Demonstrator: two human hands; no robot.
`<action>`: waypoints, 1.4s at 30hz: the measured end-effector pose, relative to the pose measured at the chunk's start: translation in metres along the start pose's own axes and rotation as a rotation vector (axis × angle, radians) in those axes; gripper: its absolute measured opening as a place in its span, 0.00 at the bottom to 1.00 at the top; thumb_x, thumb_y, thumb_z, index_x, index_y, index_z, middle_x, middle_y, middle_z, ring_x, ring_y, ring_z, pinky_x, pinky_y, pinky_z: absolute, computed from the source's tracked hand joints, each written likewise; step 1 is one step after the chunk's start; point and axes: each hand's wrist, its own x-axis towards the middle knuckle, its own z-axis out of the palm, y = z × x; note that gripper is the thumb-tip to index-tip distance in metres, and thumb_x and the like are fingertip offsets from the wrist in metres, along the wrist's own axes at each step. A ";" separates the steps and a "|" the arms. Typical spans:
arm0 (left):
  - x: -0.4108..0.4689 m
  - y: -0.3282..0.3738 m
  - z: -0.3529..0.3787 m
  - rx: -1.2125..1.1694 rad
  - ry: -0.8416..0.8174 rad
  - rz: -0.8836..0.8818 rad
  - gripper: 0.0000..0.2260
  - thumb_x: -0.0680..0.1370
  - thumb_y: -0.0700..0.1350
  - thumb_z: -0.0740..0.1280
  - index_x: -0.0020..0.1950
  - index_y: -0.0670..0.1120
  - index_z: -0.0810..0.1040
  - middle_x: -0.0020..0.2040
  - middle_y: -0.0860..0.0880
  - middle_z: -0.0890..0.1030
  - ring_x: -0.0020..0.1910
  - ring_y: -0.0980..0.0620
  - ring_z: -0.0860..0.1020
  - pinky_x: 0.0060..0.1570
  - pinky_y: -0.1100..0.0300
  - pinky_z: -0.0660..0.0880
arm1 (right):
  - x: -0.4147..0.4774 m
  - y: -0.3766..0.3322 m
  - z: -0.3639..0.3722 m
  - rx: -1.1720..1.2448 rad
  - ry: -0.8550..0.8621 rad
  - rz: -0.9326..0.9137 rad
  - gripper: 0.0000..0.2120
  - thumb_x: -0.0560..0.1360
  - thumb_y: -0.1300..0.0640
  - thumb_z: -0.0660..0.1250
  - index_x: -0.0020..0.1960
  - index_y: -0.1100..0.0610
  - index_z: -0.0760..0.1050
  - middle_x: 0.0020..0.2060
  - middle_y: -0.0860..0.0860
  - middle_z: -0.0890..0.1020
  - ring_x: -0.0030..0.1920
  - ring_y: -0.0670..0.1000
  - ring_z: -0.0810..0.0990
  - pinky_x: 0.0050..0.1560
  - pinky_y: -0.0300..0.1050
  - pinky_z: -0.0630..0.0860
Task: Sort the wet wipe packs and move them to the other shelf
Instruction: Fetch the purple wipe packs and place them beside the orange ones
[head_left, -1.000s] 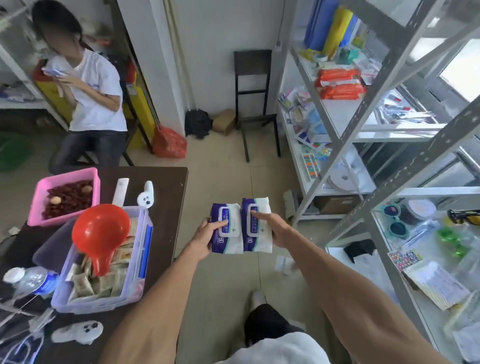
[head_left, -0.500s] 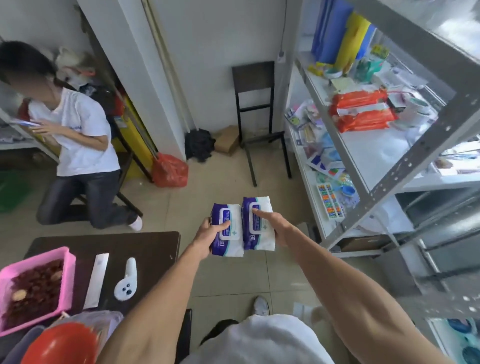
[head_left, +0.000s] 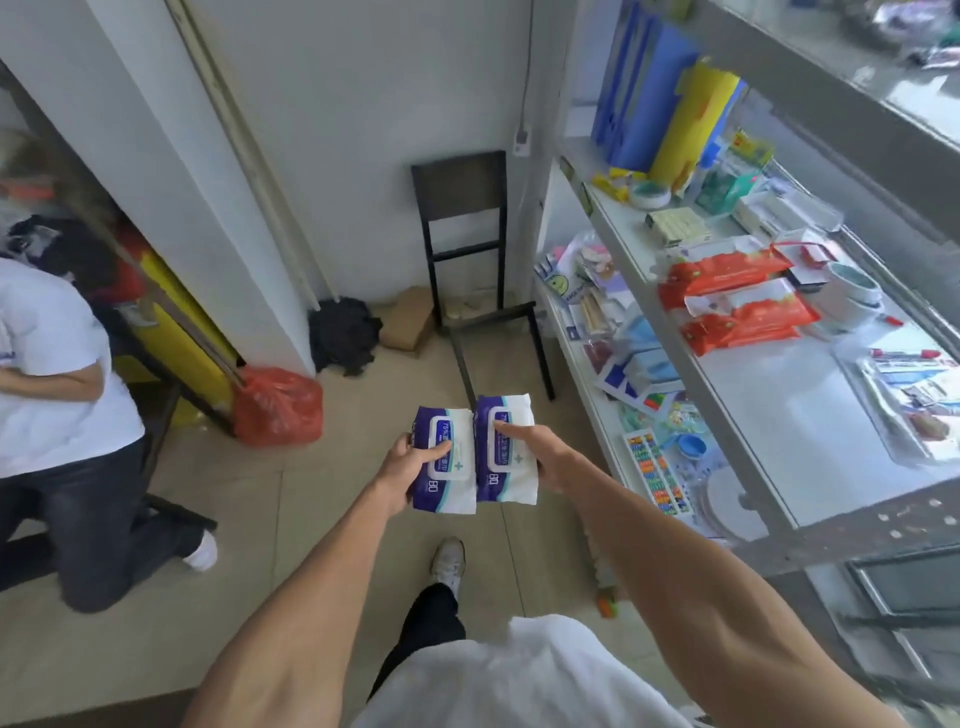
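Note:
I hold two purple-and-white wet wipe packs side by side in front of me above the floor. My left hand (head_left: 405, 465) grips the left pack (head_left: 451, 483), thumb on its lid. My right hand (head_left: 543, 457) grips the right pack (head_left: 511, 475), fingers lying across its front. To the right stands a grey metal shelf (head_left: 769, 415). Two orange-red wipe packs, one (head_left: 724, 273) behind the other (head_left: 748, 322), lie on its white middle board.
A black chair (head_left: 467, 249) stands against the wall ahead. An orange bag (head_left: 278, 405) and a dark bundle (head_left: 343, 332) lie on the floor. A person in a white shirt (head_left: 57, 395) crouches at the left. Lower shelf boards hold small toys and boxes (head_left: 639, 374).
The view has swung away from the brown table, which has left the frame, and nearer to the metal shelf. Both hands keep the same hold on the two packs.

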 end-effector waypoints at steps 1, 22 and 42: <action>0.017 0.015 0.000 0.009 -0.015 -0.003 0.23 0.71 0.42 0.79 0.61 0.45 0.74 0.55 0.42 0.85 0.50 0.41 0.85 0.50 0.44 0.82 | 0.010 -0.016 0.003 0.014 0.001 -0.012 0.12 0.75 0.56 0.74 0.56 0.58 0.79 0.54 0.60 0.85 0.55 0.63 0.84 0.56 0.60 0.83; 0.203 0.193 0.275 0.431 -0.687 -0.124 0.25 0.72 0.41 0.78 0.66 0.44 0.76 0.59 0.39 0.85 0.57 0.36 0.83 0.60 0.34 0.77 | 0.050 -0.123 -0.181 0.681 0.560 -0.347 0.22 0.66 0.61 0.76 0.60 0.61 0.80 0.53 0.64 0.85 0.45 0.60 0.86 0.49 0.61 0.84; 0.157 0.103 0.573 1.221 -1.022 0.248 0.17 0.78 0.46 0.73 0.64 0.41 0.78 0.59 0.42 0.84 0.58 0.42 0.82 0.58 0.52 0.79 | -0.030 -0.053 -0.330 0.762 1.380 -0.185 0.27 0.71 0.43 0.78 0.61 0.60 0.78 0.55 0.54 0.84 0.54 0.57 0.84 0.60 0.60 0.80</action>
